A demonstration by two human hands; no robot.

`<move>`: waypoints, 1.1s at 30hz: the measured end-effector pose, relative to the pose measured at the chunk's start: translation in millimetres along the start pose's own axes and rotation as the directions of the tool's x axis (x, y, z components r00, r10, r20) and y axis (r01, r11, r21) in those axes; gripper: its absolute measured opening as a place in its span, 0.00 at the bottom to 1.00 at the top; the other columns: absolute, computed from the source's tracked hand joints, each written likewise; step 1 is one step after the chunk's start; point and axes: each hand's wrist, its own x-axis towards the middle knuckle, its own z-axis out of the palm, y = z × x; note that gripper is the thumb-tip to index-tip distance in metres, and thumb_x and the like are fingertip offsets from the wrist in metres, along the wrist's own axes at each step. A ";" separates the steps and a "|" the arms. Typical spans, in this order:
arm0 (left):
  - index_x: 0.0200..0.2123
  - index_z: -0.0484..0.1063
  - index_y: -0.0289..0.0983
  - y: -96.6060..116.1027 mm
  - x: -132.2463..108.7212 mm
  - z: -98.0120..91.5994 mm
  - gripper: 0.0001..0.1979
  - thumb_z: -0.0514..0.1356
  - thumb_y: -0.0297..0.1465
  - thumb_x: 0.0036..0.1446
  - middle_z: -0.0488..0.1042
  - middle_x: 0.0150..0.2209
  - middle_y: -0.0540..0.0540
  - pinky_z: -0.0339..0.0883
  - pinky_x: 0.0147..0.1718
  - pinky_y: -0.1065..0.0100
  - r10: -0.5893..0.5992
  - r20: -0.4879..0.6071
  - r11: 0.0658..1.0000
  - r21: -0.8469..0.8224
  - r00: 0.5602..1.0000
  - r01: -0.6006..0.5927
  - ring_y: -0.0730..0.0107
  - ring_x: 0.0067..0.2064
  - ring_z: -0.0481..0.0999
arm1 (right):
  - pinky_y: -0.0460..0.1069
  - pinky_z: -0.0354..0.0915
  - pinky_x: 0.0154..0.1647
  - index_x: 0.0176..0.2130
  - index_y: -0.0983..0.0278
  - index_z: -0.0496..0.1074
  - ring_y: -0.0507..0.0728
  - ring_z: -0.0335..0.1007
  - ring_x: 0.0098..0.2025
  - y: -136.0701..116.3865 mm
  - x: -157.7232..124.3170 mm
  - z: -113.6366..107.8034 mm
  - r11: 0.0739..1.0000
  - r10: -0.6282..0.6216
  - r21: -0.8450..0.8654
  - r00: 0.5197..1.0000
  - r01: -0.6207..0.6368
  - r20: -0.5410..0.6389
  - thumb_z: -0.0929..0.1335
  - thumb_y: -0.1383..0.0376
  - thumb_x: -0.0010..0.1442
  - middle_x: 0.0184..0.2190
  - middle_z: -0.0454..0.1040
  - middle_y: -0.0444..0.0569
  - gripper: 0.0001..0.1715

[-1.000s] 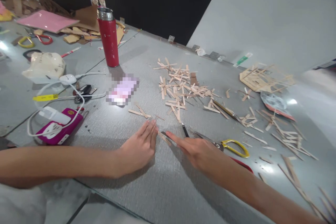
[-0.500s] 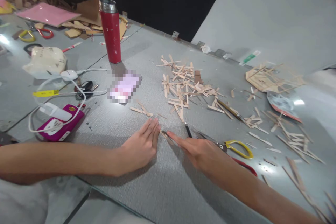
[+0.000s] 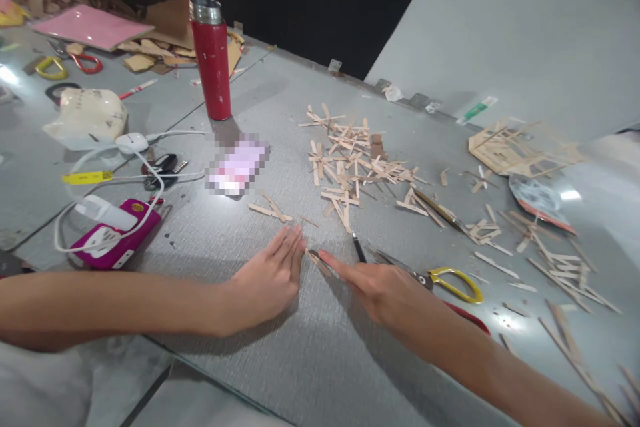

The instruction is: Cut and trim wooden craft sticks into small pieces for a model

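Note:
Near the middle of the table, my left hand (image 3: 273,275) rests with its fingers pressed together, their tips at the end of some small thin wooden sticks (image 3: 320,263). My right hand (image 3: 375,283) comes in from the other side, its index finger stretched out over the same sticks. A small dark edge shows at that fingertip, and the other fingers curl underneath, so what they hold is hidden. Just beyond the right hand lies a black-handled tool (image 3: 359,247) with a silvery tip. Yellow-handled scissors (image 3: 453,282) lie partly behind the right wrist.
Several joined wooden sticks (image 3: 345,153) are heaped ahead, with a wooden frame model (image 3: 505,150) at the far right. A red bottle (image 3: 211,70) stands upright at the back left. A phone (image 3: 240,167), a purple power strip (image 3: 117,233) and white cables lie left.

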 end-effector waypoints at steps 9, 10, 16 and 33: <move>0.60 0.70 0.16 0.1 -0.5 0.2 0.28 0.60 0.30 0.61 0.73 0.60 0.22 0.55 0.67 0.47 0.002 0.000 1.000 -0.002 1.000 -0.002 0.43 0.65 0.71 | 0.47 0.68 0.35 0.73 0.57 0.54 0.53 0.75 0.29 -1.5 -0.7 0.6 1.000 0.004 -0.001 1.000 -0.004 0.011 0.59 0.83 0.54 0.29 0.78 0.42 0.53; 0.60 0.70 0.16 0.1 -0.5 0.4 0.28 0.59 0.30 0.61 0.73 0.60 0.22 0.55 0.67 0.47 0.001 0.004 1.000 0.002 1.000 -0.001 0.43 0.65 0.70 | 0.47 0.68 0.35 0.73 0.57 0.54 0.53 0.75 0.29 -2.0 -0.7 0.0 1.000 0.006 0.000 1.000 -0.006 0.012 0.59 0.83 0.53 0.29 0.77 0.42 0.53; 0.60 0.71 0.17 -0.4 0.0 1.0 0.28 0.59 0.30 0.61 0.73 0.59 0.22 0.56 0.67 0.47 0.005 -0.003 1.000 0.014 1.000 -0.005 0.44 0.64 0.72 | 0.47 0.67 0.34 0.73 0.59 0.55 0.54 0.76 0.30 -4.1 1.1 -2.8 1.000 0.016 -0.002 0.999 -0.016 0.027 0.59 0.82 0.54 0.31 0.79 0.43 0.52; 0.59 0.73 0.18 -2.2 1.0 -6.8 0.27 0.59 0.31 0.62 0.74 0.60 0.25 0.58 0.66 0.48 0.012 0.003 0.999 0.052 1.000 -0.012 0.43 0.65 0.72 | 0.49 0.62 0.26 0.67 0.66 0.66 0.59 0.77 0.26 -48.5 30.6 -65.8 0.944 0.095 -0.329 0.963 -0.007 0.252 0.61 0.85 0.56 0.25 0.77 0.47 0.43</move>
